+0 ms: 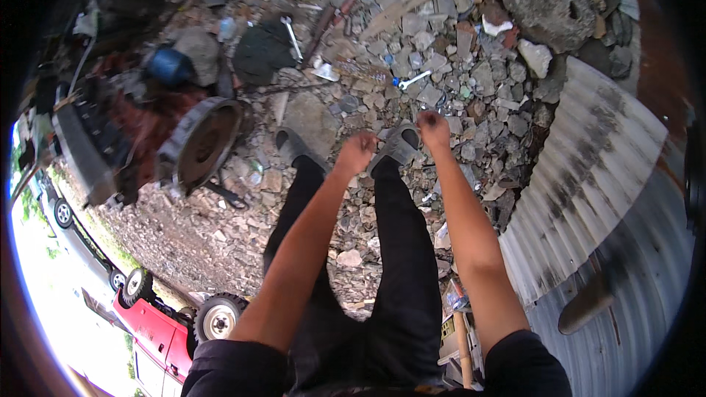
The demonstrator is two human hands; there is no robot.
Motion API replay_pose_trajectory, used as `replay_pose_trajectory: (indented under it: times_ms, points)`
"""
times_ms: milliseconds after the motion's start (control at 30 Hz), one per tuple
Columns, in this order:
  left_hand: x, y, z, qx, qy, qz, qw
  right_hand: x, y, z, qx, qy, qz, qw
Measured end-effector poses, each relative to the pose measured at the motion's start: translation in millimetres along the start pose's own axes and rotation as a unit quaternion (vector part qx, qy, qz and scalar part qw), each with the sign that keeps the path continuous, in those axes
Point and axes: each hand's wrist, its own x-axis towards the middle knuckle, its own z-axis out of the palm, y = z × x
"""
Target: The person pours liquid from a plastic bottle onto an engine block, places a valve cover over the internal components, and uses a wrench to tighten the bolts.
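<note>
My left hand hangs over the rubble in front of my left-centre, fingers curled together near the toe of one grey shoe. Beside the other side of that shoe is my right hand, its fingers pinched and darkly smudged. Whatever either hand holds, if anything, is too small to make out. Beyond the right hand, an open-end wrench lies on the stones. Another wrench rests farther off to the left, on a dark cloth-like patch.
A greasy engine part with a round flywheel-like disc stands at left, near a blue cylinder. Corrugated sheets lie at right, below a large rock. A red vehicle shows at lower left. Broken stones cover the ground.
</note>
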Motion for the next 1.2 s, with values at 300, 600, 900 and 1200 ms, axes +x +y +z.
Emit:
replay_pose_trajectory:
  times_ms: [300, 600, 900, 1200]
  points:
    - [159, -87, 10, -0.067, 0.114, 0.115, 0.984, 159, 52, 109, -0.221, 0.116, 0.016, 0.968]
    - [156, -105, 4, -0.203, 0.190, 0.088, 0.957, 156, 40, 132, -0.231, 0.225, 0.026, 0.946]
    - [117, -61, -32, -0.225, 0.198, 0.111, 0.948, 128, -29, 102, -0.067, 0.117, -0.139, 0.981]
    - [-82, 88, -175, -0.350, 0.280, 0.123, 0.885, -69, -242, 12, 0.040, 0.018, -0.249, 0.968]
